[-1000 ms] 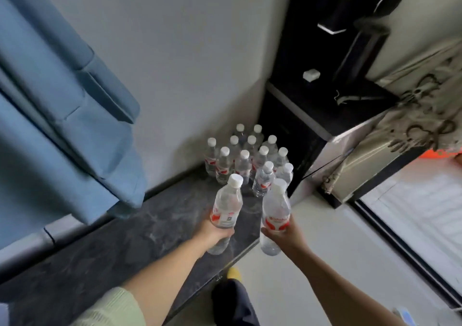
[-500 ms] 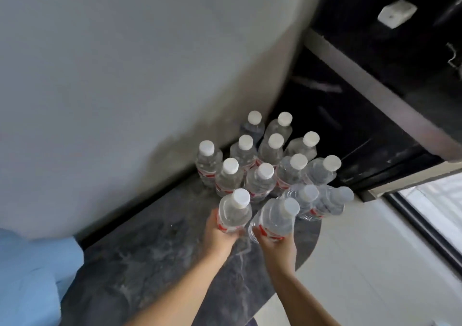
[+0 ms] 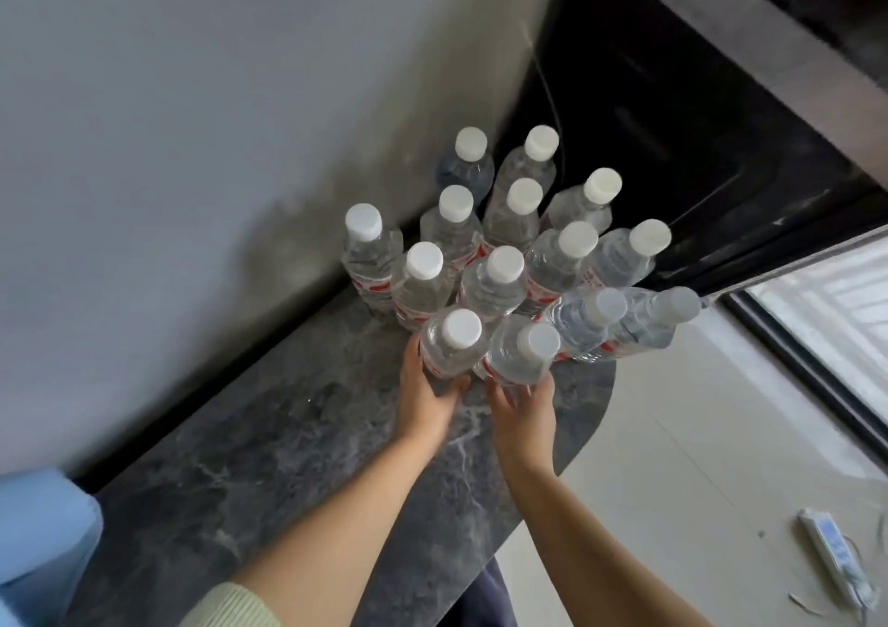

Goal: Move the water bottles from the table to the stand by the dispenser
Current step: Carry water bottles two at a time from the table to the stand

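Observation:
Several clear water bottles with white caps and red labels stand clustered on the dark marble stand beside the black dispenser. My left hand grips one bottle at the front of the cluster, upright and low over the stand; whether its base touches is hidden. My right hand holds a second bottle right beside it, fingers curled around its lower body. Both held bottles press against the standing group.
A grey wall runs along the stand's far side. The stand's rounded end lies just right of the bottles, with pale floor below. A white power strip lies on the floor. Blue fabric hangs at the left.
Both hands have carried their bottles forward and down, from above the stand's edge to the front of the cluster. The view has closed in on the bottles.

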Action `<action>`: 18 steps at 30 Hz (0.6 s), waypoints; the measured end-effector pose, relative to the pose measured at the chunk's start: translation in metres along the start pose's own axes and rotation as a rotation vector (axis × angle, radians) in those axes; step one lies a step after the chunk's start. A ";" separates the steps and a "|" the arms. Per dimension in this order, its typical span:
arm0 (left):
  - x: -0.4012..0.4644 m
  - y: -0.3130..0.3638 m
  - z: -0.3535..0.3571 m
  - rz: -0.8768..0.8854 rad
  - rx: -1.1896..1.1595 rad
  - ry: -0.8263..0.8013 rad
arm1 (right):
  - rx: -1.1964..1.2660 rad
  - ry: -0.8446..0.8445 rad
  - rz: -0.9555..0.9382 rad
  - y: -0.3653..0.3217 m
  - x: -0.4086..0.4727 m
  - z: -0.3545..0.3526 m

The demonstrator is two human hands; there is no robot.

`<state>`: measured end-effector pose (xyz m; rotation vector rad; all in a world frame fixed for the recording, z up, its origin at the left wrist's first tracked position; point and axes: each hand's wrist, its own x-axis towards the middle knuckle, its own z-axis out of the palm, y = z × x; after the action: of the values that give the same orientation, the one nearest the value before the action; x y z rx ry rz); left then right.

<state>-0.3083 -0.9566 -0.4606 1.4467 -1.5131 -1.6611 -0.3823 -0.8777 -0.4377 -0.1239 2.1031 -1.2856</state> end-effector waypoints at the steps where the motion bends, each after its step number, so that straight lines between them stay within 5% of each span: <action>1: -0.002 0.000 -0.003 -0.030 0.020 -0.025 | -0.006 -0.012 -0.001 0.000 -0.001 -0.002; 6: -0.022 0.032 -0.026 -0.107 0.197 -0.031 | -0.015 -0.009 -0.020 -0.020 -0.022 -0.019; 18: -0.076 0.211 -0.058 0.220 0.496 -0.107 | -0.287 -0.076 -0.285 -0.156 -0.071 -0.084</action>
<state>-0.2942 -0.9759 -0.2301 1.3697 -2.1694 -1.3052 -0.4143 -0.8652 -0.2501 -0.6063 2.2497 -1.1052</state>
